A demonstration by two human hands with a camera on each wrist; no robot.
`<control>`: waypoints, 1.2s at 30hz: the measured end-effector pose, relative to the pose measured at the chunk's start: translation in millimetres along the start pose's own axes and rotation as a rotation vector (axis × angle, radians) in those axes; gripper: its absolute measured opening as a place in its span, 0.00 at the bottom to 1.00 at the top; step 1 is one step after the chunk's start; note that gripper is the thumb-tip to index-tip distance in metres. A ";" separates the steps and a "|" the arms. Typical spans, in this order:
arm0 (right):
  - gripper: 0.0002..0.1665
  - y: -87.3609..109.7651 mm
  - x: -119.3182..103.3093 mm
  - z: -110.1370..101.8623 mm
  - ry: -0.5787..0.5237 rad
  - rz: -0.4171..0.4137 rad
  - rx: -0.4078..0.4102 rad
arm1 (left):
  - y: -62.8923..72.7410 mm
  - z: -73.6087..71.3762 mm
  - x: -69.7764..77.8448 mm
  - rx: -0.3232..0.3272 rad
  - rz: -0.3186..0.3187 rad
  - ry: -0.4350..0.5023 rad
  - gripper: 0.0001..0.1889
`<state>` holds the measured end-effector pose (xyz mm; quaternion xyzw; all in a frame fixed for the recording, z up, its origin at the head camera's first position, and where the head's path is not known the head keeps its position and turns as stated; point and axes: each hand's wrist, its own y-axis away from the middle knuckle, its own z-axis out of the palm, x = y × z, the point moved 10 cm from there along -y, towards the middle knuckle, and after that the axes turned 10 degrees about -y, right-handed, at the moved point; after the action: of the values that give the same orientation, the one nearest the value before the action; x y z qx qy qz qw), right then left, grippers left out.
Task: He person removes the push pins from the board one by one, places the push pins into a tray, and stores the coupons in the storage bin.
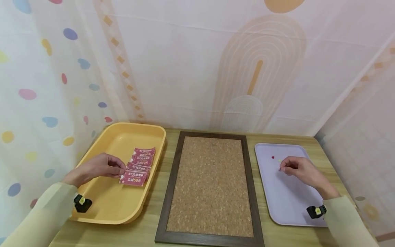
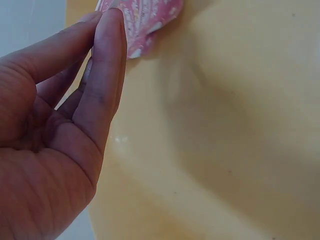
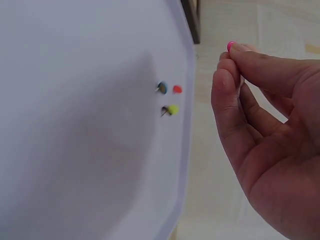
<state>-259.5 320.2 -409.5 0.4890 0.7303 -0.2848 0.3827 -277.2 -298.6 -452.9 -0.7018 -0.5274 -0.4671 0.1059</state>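
Note:
My left hand [image 1: 98, 168] is over the yellow tub, its thumb and fingers pinching the left edge of the front red coupon [image 1: 134, 179]. Behind that one, several matching coupons [image 1: 143, 158] lie overlapped along the tub's right side. In the left wrist view the held coupon [image 2: 152, 17] shows only in part, past the fingertips. Above the lavender tray, my right hand [image 1: 300, 170] pinches a pink thumbtack [image 3: 230, 46] between thumb and fingers. Near it on the tray lie a red thumbtack [image 3: 177, 89], a blue one [image 3: 162, 88] and a yellow one [image 3: 173, 109].
A cork board [image 1: 213, 185] in a dark wooden frame lies between the yellow tub [image 1: 137, 127] and the lavender tray [image 1: 290, 209]. All three are on a wood-grain table [image 1: 151, 209]. A patterned curtain [image 1: 182, 68] hangs behind and to the left.

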 end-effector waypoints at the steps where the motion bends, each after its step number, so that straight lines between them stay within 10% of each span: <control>1: 0.03 -0.2 2.8 0.3 -0.003 0.016 -0.009 | -0.5 0.4 -1.5 -0.005 0.001 0.001 0.10; 25: 0.05 7.4 33.8 12.3 0.061 0.013 -0.149 | -2.4 4.2 -25.9 -0.013 -0.058 -0.073 0.09; 31: 0.07 12.8 28.4 4.7 0.103 0.018 -0.107 | 6.1 -9.2 -15.6 0.106 -0.050 -0.109 0.14; 36: 0.06 15.3 13.8 -7.6 0.214 0.055 0.026 | 17.3 -24.3 21.1 0.294 0.028 -0.193 0.17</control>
<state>-250.5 338.5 -417.5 0.5414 0.7496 -0.2295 0.3038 -275.7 -307.9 -417.6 -0.7275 -0.5880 -0.3139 0.1627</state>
